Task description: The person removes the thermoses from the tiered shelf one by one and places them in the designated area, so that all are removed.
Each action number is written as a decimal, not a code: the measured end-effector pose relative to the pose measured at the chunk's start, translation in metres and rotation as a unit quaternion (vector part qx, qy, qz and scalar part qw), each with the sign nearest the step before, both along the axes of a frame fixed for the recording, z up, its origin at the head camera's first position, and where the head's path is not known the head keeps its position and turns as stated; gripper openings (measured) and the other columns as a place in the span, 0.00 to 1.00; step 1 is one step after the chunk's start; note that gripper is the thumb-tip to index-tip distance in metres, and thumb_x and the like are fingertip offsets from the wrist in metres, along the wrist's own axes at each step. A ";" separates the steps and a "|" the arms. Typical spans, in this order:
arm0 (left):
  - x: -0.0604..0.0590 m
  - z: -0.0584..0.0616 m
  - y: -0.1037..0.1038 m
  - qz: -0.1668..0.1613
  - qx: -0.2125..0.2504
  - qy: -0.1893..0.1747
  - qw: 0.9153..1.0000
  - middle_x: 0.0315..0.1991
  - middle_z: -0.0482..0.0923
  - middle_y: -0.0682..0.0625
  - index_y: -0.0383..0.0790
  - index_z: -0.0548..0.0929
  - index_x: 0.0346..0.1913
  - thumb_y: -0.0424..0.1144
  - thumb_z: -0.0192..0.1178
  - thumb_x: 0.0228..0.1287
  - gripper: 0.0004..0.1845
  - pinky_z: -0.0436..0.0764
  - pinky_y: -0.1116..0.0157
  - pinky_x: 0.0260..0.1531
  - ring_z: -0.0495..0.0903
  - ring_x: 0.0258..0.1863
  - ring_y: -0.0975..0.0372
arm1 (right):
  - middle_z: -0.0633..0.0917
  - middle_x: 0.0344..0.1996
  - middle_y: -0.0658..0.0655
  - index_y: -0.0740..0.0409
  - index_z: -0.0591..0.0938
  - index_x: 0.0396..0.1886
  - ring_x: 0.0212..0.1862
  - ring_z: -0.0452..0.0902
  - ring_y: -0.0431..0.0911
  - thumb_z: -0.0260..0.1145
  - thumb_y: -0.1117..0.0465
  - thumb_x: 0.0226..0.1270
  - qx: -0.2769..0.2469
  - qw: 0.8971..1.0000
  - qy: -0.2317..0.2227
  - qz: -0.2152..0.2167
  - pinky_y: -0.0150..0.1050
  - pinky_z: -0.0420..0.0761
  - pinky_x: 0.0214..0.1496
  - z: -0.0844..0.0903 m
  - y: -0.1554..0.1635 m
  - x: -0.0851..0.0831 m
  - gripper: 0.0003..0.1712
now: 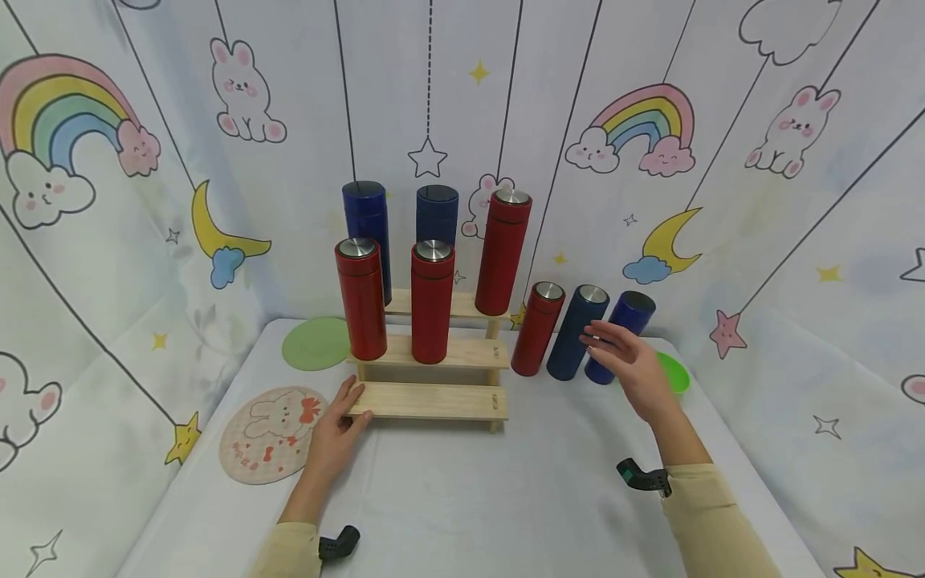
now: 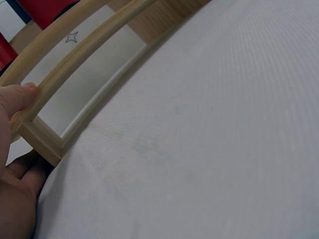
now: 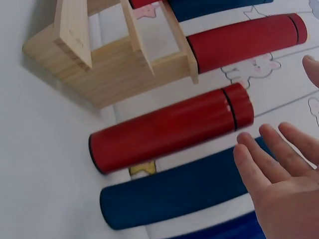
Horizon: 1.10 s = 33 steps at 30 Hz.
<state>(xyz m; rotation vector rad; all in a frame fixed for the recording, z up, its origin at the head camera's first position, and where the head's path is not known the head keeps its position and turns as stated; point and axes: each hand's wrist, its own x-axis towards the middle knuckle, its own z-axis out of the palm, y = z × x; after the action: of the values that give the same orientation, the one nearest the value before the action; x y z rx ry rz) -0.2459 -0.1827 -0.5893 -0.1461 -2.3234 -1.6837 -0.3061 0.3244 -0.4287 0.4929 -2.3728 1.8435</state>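
Left hand (image 1: 337,429) pinches the front-left corner of the wooden stepped rack (image 1: 431,400), apparently steadying it on the tabletop (image 1: 470,498). Right hand (image 1: 630,365), fingers spread and holding nothing, hovers just short of the blue flask (image 1: 576,332) standing right of the rack. Only the left wrist view shows the thumb under the rack's bottom rail (image 2: 75,67); the head view hides it.

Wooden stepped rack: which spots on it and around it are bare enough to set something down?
The wooden stepped rack has its lowest step bare; the left hand grips that step's left end. The middle step is free right of the two red bottles. The white cloth in front, between both hands, is open. Right of the rack is crowded: three bottles with the right hand hovering beside them.
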 end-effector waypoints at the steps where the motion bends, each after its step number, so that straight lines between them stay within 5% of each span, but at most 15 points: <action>1: 0.000 0.000 0.000 0.000 0.000 0.001 1.000 0.86 0.56 0.42 0.32 0.72 0.80 0.33 0.67 0.78 0.32 0.62 0.84 0.64 0.56 0.83 0.44 | 0.74 0.75 0.72 0.67 0.69 0.80 0.72 0.77 0.52 0.66 0.60 0.84 0.002 1.000 0.001 0.000 0.28 0.77 0.66 0.001 -0.003 0.000 0.33; 12: 0.000 -0.001 0.002 -0.005 0.003 0.008 1.000 0.86 0.56 0.41 0.32 0.72 0.80 0.32 0.66 0.79 0.31 0.62 0.84 0.65 0.55 0.84 0.45 | 0.78 0.73 0.66 0.66 0.70 0.80 0.74 0.74 0.61 0.69 0.60 0.82 -0.006 1.000 -0.002 0.017 0.31 0.79 0.66 0.003 -0.043 -0.003 0.34; 33: 0.002 0.001 0.001 -0.001 0.001 0.003 1.000 0.86 0.56 0.42 0.33 0.71 0.80 0.33 0.66 0.79 0.31 0.61 0.84 0.65 0.54 0.84 0.45 | 0.83 0.69 0.63 0.57 0.77 0.76 0.71 0.79 0.57 0.74 0.60 0.76 -0.025 0.998 0.017 0.060 0.38 0.82 0.67 0.005 -0.112 -0.025 0.32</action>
<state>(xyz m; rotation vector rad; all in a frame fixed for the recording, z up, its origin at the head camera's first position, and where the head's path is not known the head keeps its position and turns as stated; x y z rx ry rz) -0.2441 -0.1821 -0.5882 -0.1533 -2.3179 -1.6841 -0.3310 0.2128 -0.4234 0.6696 -2.3151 1.9213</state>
